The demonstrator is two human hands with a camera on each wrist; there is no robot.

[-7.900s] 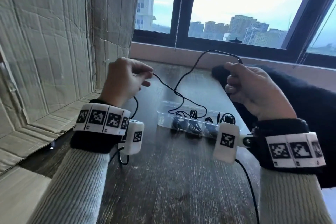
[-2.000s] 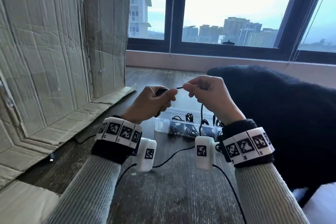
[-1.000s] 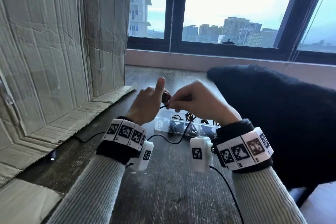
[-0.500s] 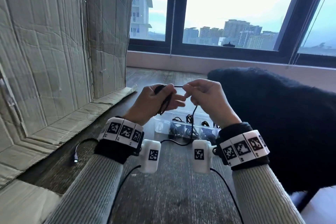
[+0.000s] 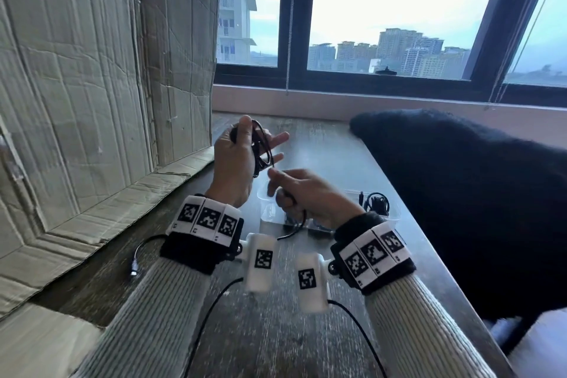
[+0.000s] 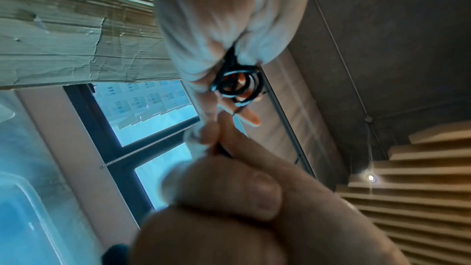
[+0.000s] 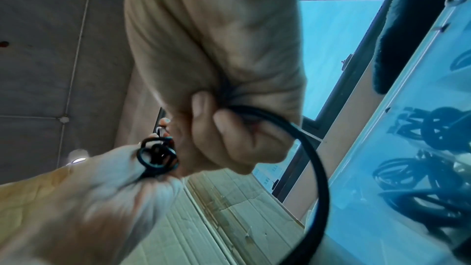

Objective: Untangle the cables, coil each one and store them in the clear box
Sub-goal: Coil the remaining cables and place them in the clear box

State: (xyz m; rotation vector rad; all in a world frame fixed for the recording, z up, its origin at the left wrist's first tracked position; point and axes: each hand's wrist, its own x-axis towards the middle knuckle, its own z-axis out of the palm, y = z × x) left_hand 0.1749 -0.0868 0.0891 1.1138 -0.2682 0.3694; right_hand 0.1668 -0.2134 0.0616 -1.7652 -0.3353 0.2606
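My left hand point(image 5: 257, 136) is raised over the table and pinches a small coil of black cable point(image 5: 264, 154) between thumb and fingers; two fingers stick out straight. The coil point(image 6: 237, 86) shows as several loops in the left wrist view. Just below it, my right hand point(image 5: 276, 183) grips the same cable's loose tail point(image 5: 299, 224), which curves down toward the table point(image 5: 276, 331). In the right wrist view the tail point(image 7: 318, 168) bows out from the right hand's curled fingers. The clear box point(image 5: 394, 212) sits behind my hands and holds several coiled black cables point(image 5: 379, 202).
Flattened cardboard point(image 5: 92, 101) leans along the left side and spreads onto the table. A black fuzzy garment point(image 5: 460, 199) covers the right side. A cable plug point(image 5: 134, 268) lies beside my left forearm. The window sill point(image 5: 306, 101) closes the far edge.
The long cable once stretched between my hands is now mostly wound in the left hand. Over the last half second the left hand lifted with the coil and the right hand dropped below it.
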